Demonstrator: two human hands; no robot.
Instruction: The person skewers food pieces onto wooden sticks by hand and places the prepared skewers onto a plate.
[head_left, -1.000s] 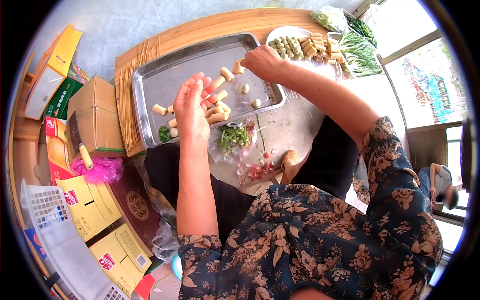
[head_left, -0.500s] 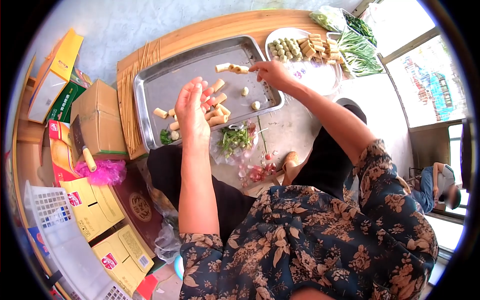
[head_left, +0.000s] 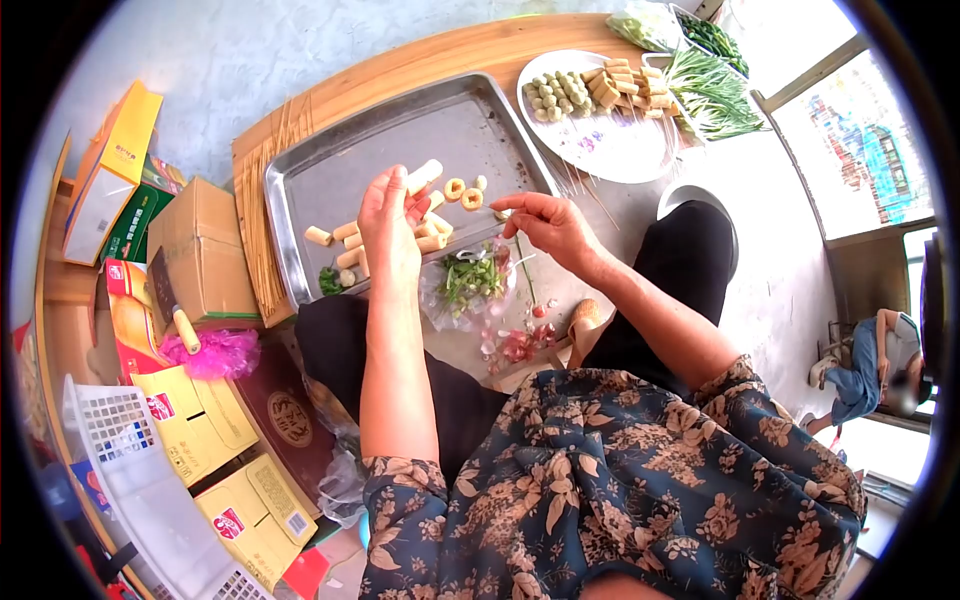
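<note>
My left hand (head_left: 390,228) is over the near part of the metal tray (head_left: 290,240), fingers closed on a pale tube-shaped piece (head_left: 425,177). To its right, my right hand (head_left: 550,228) has its fingertips pinched at the end of a thin skewer, hard to see. Two ring-like pieces (head_left: 472,200) sit in line with those fingertips, seen end-on. More tube-shaped pieces (head_left: 435,243) lie in the tray beside and below my left hand, with a bit of green vegetable (head_left: 330,281) at its near edge.
Bare skewers (head_left: 256,220) lie left of the tray. A white plate (head_left: 640,165) holds green balls and brown rolls, beside green stalks (head_left: 700,95). A bag of greens (head_left: 468,280) is below the tray. Boxes (head_left: 205,250) and a knife stand left; another person (head_left: 870,365) is far right.
My right hand has come down from the tray's far right side, turning the skewered pieces end-on. My left hand, formerly with loosely curled fingers, now holds a tube-shaped piece.
</note>
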